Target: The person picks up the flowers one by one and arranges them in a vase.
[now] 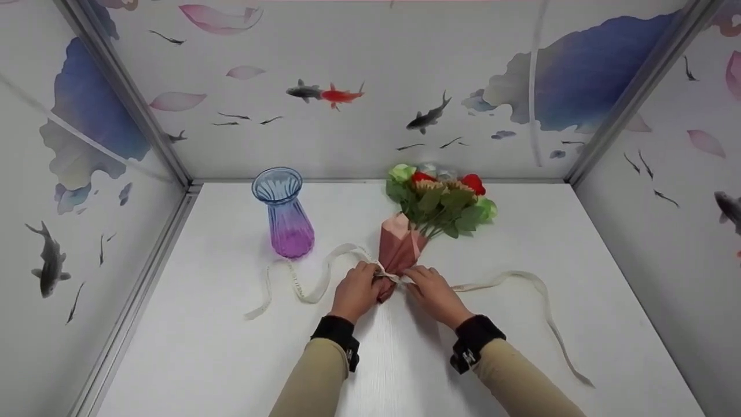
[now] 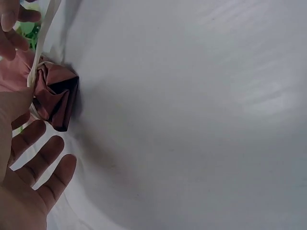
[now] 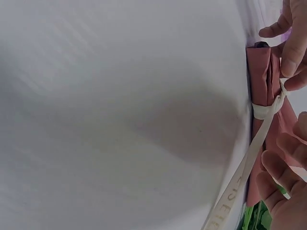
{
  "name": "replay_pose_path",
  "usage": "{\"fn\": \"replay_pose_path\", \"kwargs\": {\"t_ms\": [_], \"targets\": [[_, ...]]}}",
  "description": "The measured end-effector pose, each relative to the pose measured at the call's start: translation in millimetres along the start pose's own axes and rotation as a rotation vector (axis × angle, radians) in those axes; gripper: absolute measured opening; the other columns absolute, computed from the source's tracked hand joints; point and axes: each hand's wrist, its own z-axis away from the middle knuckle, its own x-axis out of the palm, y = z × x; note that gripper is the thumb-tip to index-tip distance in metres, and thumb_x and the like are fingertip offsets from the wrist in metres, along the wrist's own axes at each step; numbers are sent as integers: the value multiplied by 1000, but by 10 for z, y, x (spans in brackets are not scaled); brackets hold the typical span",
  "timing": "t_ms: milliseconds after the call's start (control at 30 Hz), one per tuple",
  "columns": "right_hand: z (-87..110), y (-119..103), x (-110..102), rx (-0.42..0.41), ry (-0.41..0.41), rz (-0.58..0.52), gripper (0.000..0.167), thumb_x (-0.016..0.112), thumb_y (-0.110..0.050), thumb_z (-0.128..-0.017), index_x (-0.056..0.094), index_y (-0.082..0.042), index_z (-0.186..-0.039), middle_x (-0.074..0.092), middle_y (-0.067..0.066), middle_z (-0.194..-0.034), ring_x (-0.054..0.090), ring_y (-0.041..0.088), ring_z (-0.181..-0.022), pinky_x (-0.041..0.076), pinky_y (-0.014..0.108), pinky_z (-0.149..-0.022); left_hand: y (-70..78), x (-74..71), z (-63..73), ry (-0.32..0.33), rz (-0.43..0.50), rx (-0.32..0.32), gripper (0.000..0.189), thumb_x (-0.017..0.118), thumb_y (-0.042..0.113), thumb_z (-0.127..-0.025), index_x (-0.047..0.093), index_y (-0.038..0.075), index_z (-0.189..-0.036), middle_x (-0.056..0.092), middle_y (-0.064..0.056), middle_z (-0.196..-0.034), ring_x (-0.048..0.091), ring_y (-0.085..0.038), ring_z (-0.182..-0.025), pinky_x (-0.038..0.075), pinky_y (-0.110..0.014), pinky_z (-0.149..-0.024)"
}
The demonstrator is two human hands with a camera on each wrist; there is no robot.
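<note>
A bouquet of artificial flowers (image 1: pixel 443 202) in dusky pink wrapping paper (image 1: pixel 399 246) lies on the white table. A cream ribbon (image 3: pixel 261 111) is knotted round the narrow end of the paper. The left hand (image 1: pixel 356 291) pinches the ribbon at the knot between thumb and forefinger; its other fingers (image 2: pixel 45 158) are spread and loose. Close on the knot's other side is the right hand (image 1: pixel 437 297), its fingers (image 3: pixel 278 167) loosely extended beside the paper. One printed ribbon tail (image 3: pixel 235 191) runs past these fingers, outside them.
A blue-to-purple glass vase (image 1: pixel 289 223) stands upright at the back left. One ribbon tail (image 1: pixel 315 295) curls across the table on the left, another (image 1: pixel 547 295) trails to the right front. Printed panels (image 1: pixel 370 133) enclose the back and sides of the table.
</note>
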Motion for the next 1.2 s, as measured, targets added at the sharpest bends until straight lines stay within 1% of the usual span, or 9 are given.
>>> {"fn": "replay_pose_path", "kwargs": {"t_ms": [200,400,633,767,967,1100,1200], "targets": [[-46,-17,103,-8,-6,0,31,62,-5,-100,63,-2,-131,63,14,-123,58,35,-102,49,51,-88,34,50,27,20,-52,11,22,74,23,-94,69,9,-110,64,-8,-101,65,-32,-88,55,-47,-71],[-62,-20,156,-13,-6,1,28,60,-7,-101,66,-2,-128,62,15,-119,59,35,-98,49,50,-85,62,103,35,17,-79,11,18,73,22,-96,67,9,-108,63,-8,-101,65,-32,-88,56,-47,-72],[-83,-35,194,-54,27,12,23,66,-4,-97,69,-1,-119,61,17,-113,59,35,-95,49,50,-82,60,122,44,23,-112,7,21,72,26,-96,64,9,-106,63,-10,-100,63,-34,-87,55,-49,-70],[-98,-45,203,-38,28,-7,19,68,-1,-94,68,0,-114,58,16,-107,58,35,-94,49,50,-83,53,134,43,0,-100,-19,23,70,29,-97,63,9,-107,64,-12,-101,63,-35,-88,55,-51,-70],[-112,-54,211,11,5,-25,17,67,3,-93,66,-2,-109,55,14,-104,57,34,-95,49,50,-83,46,163,33,-44,-122,-63,28,69,31,-97,61,10,-114,64,-12,-106,62,-34,-92,54,-50,-73],[-121,-48,228,-8,30,-23,19,67,8,-89,65,-1,-105,55,15,-103,56,34,-94,48,50,-82,62,158,29,-65,-125,-82,31,68,32,-98,61,10,-119,64,-12,-109,62,-34,-94,54,-51,-76],[-127,-43,249,-27,49,-20,20,68,9,-88,65,-1,-104,54,15,-102,56,34,-93,47,50,-81,71,150,30,-70,-133,-86,31,69,33,-98,61,11,-118,64,-12,-110,62,-34,-95,55,-51,-76]]}}
